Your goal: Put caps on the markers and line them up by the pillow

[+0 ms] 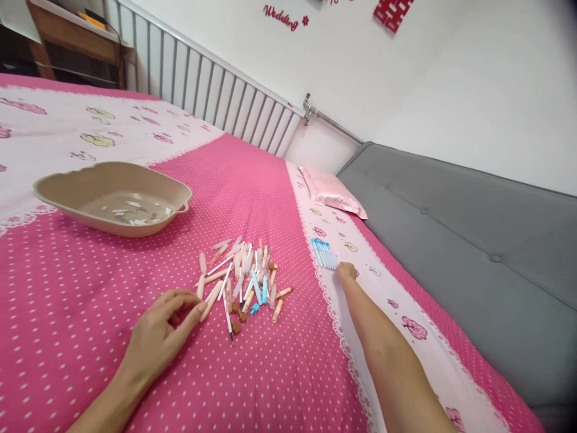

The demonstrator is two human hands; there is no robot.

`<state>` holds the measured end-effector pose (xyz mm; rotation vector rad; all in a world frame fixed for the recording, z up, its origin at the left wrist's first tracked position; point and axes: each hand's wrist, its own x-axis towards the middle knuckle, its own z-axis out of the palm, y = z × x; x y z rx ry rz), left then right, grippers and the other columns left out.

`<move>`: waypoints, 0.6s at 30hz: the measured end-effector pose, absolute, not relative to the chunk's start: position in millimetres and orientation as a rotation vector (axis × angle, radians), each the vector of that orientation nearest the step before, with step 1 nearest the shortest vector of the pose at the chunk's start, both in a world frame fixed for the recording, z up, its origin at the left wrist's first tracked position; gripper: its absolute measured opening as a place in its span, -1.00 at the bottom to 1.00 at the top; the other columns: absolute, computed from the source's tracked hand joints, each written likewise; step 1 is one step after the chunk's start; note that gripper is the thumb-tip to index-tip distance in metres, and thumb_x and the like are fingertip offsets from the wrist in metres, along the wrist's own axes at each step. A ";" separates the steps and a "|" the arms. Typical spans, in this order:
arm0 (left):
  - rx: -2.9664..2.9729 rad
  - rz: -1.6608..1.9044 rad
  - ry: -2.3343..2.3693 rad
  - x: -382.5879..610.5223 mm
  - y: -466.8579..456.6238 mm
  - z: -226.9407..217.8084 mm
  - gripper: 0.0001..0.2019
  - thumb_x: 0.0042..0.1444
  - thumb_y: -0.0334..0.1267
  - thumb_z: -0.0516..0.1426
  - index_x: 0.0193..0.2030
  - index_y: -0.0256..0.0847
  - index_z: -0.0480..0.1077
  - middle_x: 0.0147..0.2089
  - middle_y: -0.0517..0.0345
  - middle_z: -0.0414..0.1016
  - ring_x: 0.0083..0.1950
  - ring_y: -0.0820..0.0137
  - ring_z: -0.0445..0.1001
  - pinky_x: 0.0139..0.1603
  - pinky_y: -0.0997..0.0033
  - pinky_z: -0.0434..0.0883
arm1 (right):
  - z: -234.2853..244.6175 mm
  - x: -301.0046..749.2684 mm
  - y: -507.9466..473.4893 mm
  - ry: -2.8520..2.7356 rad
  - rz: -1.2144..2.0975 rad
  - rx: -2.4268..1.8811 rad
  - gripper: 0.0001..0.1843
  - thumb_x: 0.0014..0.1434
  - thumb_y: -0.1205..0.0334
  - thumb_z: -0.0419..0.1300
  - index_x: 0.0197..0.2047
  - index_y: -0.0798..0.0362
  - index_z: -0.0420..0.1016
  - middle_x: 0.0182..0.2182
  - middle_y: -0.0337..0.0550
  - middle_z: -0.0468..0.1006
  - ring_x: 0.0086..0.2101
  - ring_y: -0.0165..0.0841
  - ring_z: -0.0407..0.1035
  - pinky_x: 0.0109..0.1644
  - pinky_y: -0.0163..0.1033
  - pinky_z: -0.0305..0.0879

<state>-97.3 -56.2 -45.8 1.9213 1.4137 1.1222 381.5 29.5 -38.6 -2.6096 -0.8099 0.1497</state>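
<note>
A loose heap of pen parts (243,279) in peach, white and blue lies on the pink dotted bedsheet (252,373). My left hand (157,334) rests on the sheet just left of the heap, fingers curled, fingertips close to a peach tube. My right hand (346,272) is stretched far out to the right and touches a neat row of blue pens (323,252) on the pale border of the sheet. Its fingers are bunched at the near ends of the pens; whether they grip one is hidden.
A beige plastic basin (58,191) with a few white scraps inside stands on the bed at the left. A pink pillow (331,191) lies at the head. A grey padded headboard (473,240) runs along the right. A white radiator (216,90) lines the wall.
</note>
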 end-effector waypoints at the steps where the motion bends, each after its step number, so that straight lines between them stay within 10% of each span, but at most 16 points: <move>1: 1.916 1.122 1.408 -97.4 -56.3 -45.7 -0.61 0.04 0.12 0.07 -0.29 -0.14 0.49 -0.19 0.10 0.50 -0.23 0.33 0.47 -0.29 0.46 0.37 | -37.7 380.6 26.1 -0.803 0.153 -2.616 -0.65 0.23 0.14 0.11 0.05 0.09 0.33 -0.01 -0.05 0.39 -0.11 -0.27 0.37 -0.07 -0.05 0.37; 14: 1.797 1.357 1.345 -96.6 -65.9 -39.1 -0.69 0.09 -0.02 0.07 -0.38 -0.24 0.45 -0.28 0.07 0.46 -0.35 0.41 0.39 -0.37 0.45 0.33 | -48.4 328.6 -110.2 -1.013 0.205 -2.574 -0.49 0.28 0.06 -0.05 0.18 0.19 0.27 0.13 0.13 0.33 0.11 -0.21 0.23 0.18 -0.16 0.15; 18: 1.792 1.483 1.378 -97.8 -72.8 -42.6 -0.74 0.09 -0.08 0.09 -0.40 -0.25 0.43 -0.33 0.11 0.43 -0.38 0.45 0.37 -0.36 0.46 0.34 | -53.7 314.2 -187.4 -1.031 0.215 -2.667 -0.36 0.22 -0.04 -0.08 0.22 0.22 0.23 0.15 0.20 0.29 0.15 0.01 0.17 0.18 0.08 0.08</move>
